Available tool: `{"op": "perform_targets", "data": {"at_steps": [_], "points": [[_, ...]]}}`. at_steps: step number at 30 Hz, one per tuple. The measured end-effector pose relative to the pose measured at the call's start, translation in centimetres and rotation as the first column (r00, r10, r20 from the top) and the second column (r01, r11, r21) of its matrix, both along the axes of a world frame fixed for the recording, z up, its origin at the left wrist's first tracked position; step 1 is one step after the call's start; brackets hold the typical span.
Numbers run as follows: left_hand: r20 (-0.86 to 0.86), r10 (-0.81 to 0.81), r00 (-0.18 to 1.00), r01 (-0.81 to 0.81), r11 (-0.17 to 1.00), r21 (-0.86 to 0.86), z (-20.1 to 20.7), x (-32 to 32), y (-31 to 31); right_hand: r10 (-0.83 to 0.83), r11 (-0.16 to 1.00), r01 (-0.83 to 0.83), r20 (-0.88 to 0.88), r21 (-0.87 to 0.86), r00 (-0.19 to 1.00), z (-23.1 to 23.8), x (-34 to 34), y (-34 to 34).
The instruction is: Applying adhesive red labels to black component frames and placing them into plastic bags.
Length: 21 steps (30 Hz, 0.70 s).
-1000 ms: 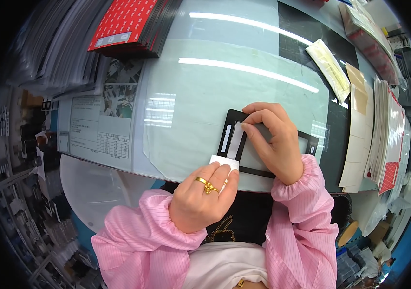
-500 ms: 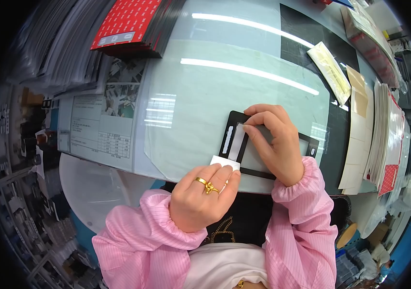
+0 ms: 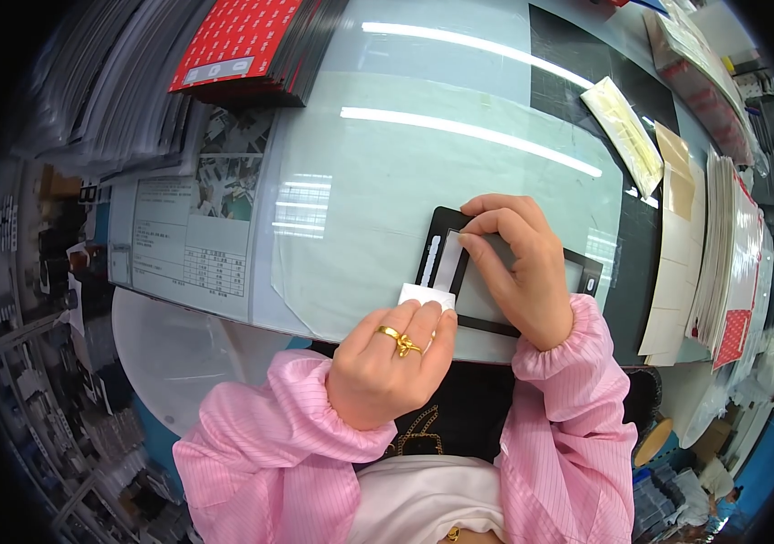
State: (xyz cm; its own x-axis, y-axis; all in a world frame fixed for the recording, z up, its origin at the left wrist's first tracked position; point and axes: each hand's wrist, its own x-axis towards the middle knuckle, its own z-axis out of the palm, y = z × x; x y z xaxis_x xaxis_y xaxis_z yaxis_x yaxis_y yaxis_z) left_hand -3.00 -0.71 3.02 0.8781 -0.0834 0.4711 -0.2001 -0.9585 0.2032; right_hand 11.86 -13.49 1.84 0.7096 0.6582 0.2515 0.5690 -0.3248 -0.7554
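A flat panel with a black border (image 3: pixel 447 219) and a pale window lies near the table's front edge. A light strip runs inside its left border, and a white slot-shaped mark shows on that border. Fingers of my left hand (image 3: pixel 390 363), with gold rings, are closed over a small white folded pad (image 3: pixel 427 293), pressing it on the panel's lower left corner. What lies beneath the pad is hidden. My right hand (image 3: pixel 525 272) rests over the panel's middle, thumb and forefinger pinched at the strip's upper end; whether they grip anything is too small to tell.
At the far left stand a stack of red-topped dark panels (image 3: pixel 242 41) and many clear-wrapped sheets (image 3: pixel 119 91). A wrapped yellowish packet (image 3: pixel 624 136) lies at the right, beside cardboard strips (image 3: pixel 672 263) and a stack of white and red sheets (image 3: pixel 722 263). Printed sheets (image 3: pixel 189 218) lie on the left.
My left hand and the white pad have shifted slightly up and to the right on the panel. My right hand stays almost where it was.
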Motion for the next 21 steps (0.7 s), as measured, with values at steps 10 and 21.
{"op": "perform_targets", "data": {"at_steps": [10,21], "points": [[-0.002,-0.092,0.996,0.092,0.995,-0.031,0.0,1.2,1.6,-0.003,1.000,0.003,-0.009,-0.012,1.000,0.2,-0.1,0.0],[0.041,-0.164,0.986,0.166,0.985,-0.048,-0.6,2.5,3.1,-0.005,1.000,0.004,-0.023,-0.015,1.000,0.1,-0.2,0.2]]}}
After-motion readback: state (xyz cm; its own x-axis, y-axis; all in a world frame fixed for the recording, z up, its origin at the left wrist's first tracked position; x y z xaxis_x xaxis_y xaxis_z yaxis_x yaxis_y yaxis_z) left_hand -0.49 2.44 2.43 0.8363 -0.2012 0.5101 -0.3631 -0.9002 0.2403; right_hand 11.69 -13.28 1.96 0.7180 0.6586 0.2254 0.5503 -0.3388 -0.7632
